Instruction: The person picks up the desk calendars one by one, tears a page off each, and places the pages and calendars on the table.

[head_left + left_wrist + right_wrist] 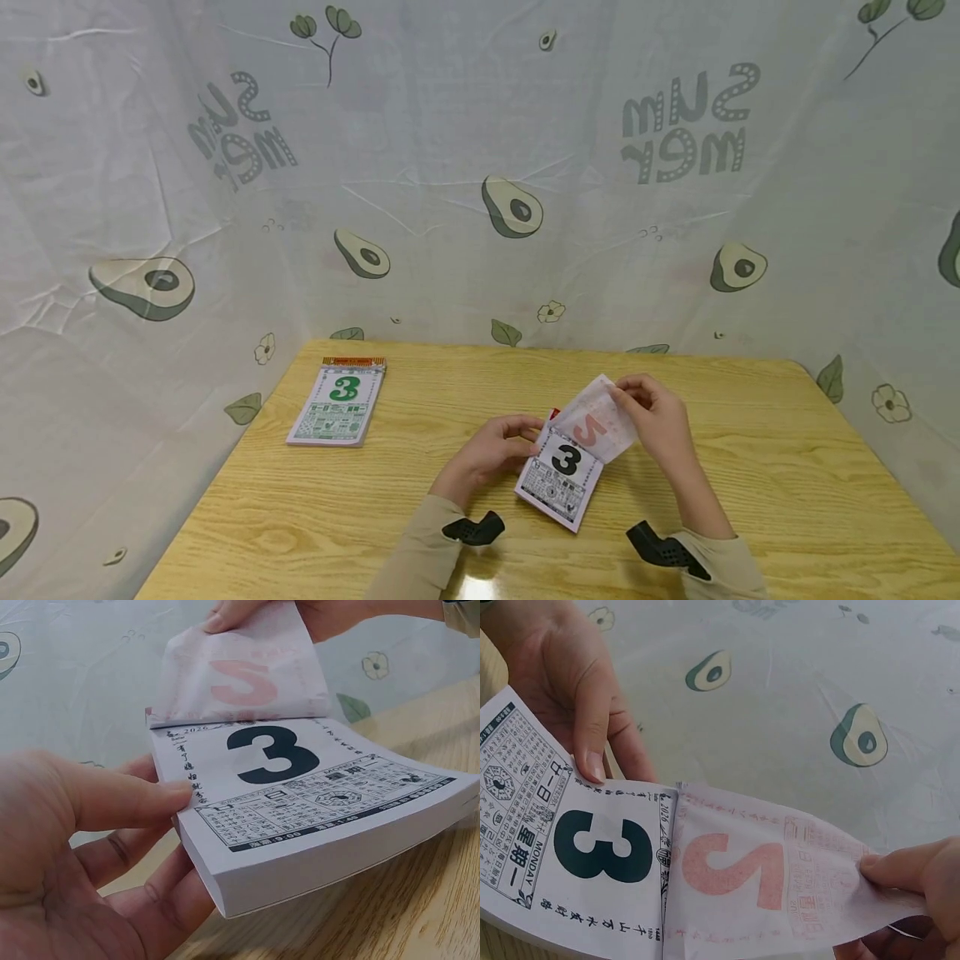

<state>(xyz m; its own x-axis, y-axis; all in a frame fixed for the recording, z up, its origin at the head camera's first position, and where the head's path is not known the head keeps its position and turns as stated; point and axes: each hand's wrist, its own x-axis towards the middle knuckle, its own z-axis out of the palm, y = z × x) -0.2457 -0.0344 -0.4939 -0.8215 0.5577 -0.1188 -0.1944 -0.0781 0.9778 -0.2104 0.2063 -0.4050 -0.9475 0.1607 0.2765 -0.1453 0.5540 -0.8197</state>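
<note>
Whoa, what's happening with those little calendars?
A person is lifting a page on one calendar. The left grip holds that calendar by its side, while the right grip pinches the thin page, which shows a backwards red 2. The page meets the pad at its top edge, and a black 3 is uncovered underneath. Another calendar, with a green 3, lies untouched on the table.

R hand [934, 885] pinches lifted pg [776, 874] w/ red "2", L hand [566, 679] touching cal. pad [574, 844] w/ blk "3".
</note>
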